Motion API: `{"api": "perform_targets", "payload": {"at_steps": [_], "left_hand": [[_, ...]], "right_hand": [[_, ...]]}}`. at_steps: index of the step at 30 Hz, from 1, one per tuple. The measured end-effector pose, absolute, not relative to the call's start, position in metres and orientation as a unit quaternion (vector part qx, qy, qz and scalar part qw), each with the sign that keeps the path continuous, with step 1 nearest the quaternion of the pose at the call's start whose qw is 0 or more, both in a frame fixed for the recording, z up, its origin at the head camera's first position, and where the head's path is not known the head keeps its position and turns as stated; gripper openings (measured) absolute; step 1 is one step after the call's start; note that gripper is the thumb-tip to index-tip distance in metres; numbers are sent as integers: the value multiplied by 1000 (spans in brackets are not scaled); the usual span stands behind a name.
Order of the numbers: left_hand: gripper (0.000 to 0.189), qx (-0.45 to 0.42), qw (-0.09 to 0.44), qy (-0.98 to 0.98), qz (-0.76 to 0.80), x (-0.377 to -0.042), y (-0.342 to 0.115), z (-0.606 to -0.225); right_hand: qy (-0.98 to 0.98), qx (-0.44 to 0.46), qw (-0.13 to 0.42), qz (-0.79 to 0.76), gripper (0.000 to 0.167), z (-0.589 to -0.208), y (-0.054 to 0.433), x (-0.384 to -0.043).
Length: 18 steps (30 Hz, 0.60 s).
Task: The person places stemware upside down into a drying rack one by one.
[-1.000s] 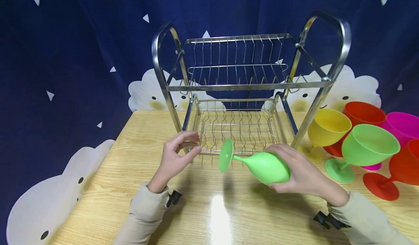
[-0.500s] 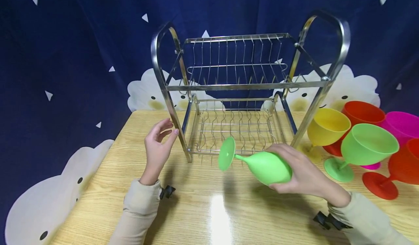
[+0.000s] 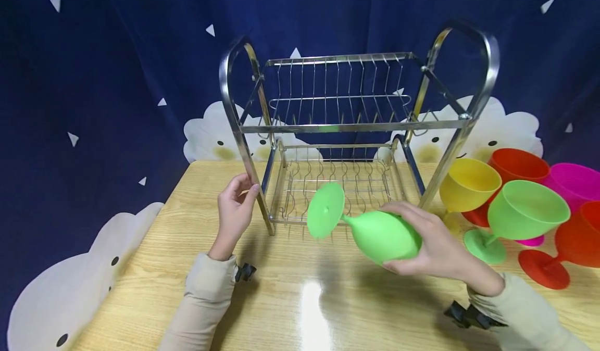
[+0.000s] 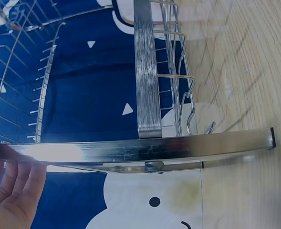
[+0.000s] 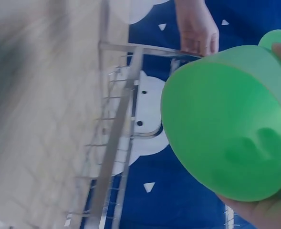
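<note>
A green plastic goblet (image 3: 382,237) lies tipped on its side in the air, its round foot (image 3: 325,210) to the left. My right hand (image 3: 436,249) grips it around the bowl, and the right wrist view looks into the bowl's open mouth (image 5: 226,129). A two-tier metal dish rack (image 3: 347,127) stands behind the goblet. With thumb and fingers on either side, my left hand (image 3: 234,213) holds the rack's front left post (image 4: 92,151). The goblet's foot overlaps the lower wire basket (image 3: 361,184) in the head view.
Several goblets stand at the right of the wooden table (image 3: 169,267): a yellow one (image 3: 469,187), a green one (image 3: 527,210), red ones (image 3: 544,270) and a magenta one (image 3: 574,182). A dark blue curtain (image 3: 117,80) hangs behind the rack.
My left hand has moved left from in front of the rack and taken hold of its left post. The goblet's foot has swung up, turning more toward the camera.
</note>
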<state>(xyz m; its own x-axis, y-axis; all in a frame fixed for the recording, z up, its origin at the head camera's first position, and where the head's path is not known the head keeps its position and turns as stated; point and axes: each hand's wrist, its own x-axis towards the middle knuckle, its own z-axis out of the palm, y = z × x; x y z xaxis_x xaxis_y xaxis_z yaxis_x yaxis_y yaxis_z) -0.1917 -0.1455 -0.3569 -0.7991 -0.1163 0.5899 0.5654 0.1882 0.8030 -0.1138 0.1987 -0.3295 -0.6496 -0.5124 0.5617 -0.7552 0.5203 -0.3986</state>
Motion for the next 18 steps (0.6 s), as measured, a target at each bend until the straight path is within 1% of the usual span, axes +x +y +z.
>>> {"api": "perform_targets", "payload": {"at_steps": [3, 9, 14, 18], "left_hand": [[15, -158, 270, -726, -613, -191, -144, -353], [13, -158, 258, -740, -601, -177, -138, -331], [13, -155, 251, -749, -593, -174, -138, -331], [12, -156, 248, -751, -592, -172, -138, -332]], "right_hand": [[-841, 384, 192, 330, 84, -320, 196, -116], [-837, 381, 195, 340, 83, -303, 190, -119], [-838, 367, 200, 350, 83, -295, 185, -120], [-833, 366, 192, 369, 81, -291, 181, -121]]}}
